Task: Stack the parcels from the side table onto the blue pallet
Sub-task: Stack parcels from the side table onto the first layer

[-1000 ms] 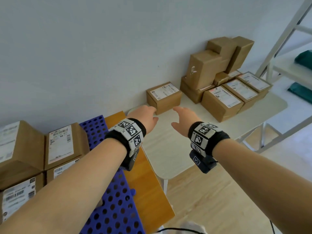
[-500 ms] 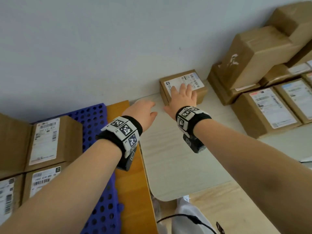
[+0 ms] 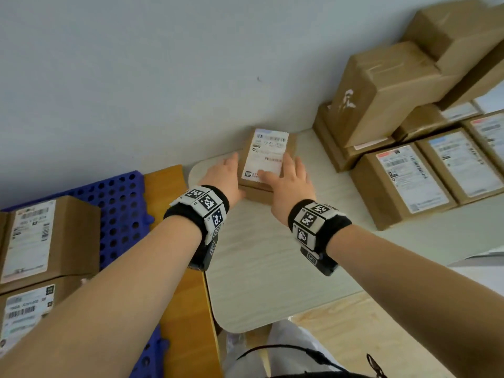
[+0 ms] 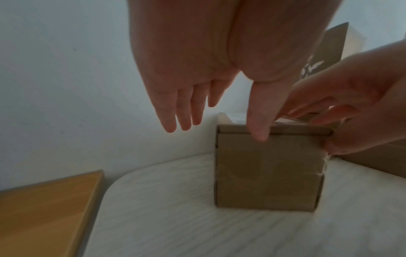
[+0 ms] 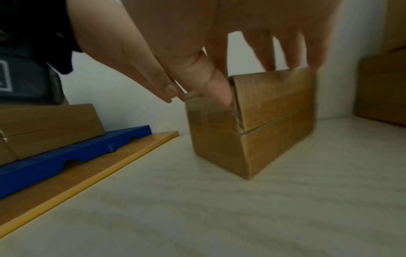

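A small brown parcel (image 3: pixel 268 156) with a white label stands on the white side table (image 3: pixel 272 268), close to the wall. My right hand (image 3: pixel 287 177) lies over its near right corner and holds it. The thumb (image 5: pixel 219 92) presses the near top edge and the fingers reach over the top. My left hand (image 3: pixel 227 175) is at the parcel's left side, its fingers (image 4: pixel 182 113) straight and off the cardboard. Only its thumb (image 4: pixel 259 125) meets the front top edge. The blue pallet (image 3: pixel 120 203) lies to the left with labelled parcels (image 3: pixel 49 236) stacked on it.
The pallet rests on an orange table (image 3: pixel 180 309) that butts against the side table. Several more parcels (image 3: pixel 403 184) are piled at the side table's right end and back corner. A grey wall runs right behind everything. Wooden floor shows below.
Both hands reached forward to the small parcel. The parcel has been turned, so its label now runs lengthwise away from me. The head view moved closer.
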The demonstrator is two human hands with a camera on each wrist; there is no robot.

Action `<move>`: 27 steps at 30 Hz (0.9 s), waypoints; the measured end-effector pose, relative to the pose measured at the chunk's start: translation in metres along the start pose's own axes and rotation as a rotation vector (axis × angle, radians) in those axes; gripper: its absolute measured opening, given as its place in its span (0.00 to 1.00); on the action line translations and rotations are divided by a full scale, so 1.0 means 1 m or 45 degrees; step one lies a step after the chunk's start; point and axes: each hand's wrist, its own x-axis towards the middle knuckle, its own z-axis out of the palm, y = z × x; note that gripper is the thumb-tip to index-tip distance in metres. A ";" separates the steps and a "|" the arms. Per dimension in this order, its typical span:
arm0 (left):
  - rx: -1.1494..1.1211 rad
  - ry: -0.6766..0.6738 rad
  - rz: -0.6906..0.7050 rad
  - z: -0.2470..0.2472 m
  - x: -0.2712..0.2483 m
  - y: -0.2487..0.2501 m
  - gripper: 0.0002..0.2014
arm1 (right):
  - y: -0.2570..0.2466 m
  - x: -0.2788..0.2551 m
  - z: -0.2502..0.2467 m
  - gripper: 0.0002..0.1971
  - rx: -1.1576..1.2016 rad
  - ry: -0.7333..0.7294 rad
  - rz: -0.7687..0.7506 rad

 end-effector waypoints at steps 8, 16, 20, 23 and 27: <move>-0.178 0.031 0.000 0.030 -0.020 0.010 0.35 | 0.001 -0.025 0.011 0.32 0.423 -0.043 0.075; -0.163 0.206 0.014 0.004 -0.076 -0.024 0.32 | -0.051 -0.055 0.004 0.28 0.380 0.183 -0.003; -0.164 0.351 0.020 -0.017 -0.120 -0.056 0.30 | -0.099 -0.080 -0.008 0.27 0.370 0.246 -0.059; -0.189 0.428 0.022 -0.032 -0.160 -0.090 0.31 | -0.146 -0.105 -0.009 0.28 0.374 0.293 -0.085; -0.184 0.508 -0.017 -0.048 -0.218 -0.144 0.30 | -0.215 -0.139 -0.001 0.28 0.395 0.322 -0.129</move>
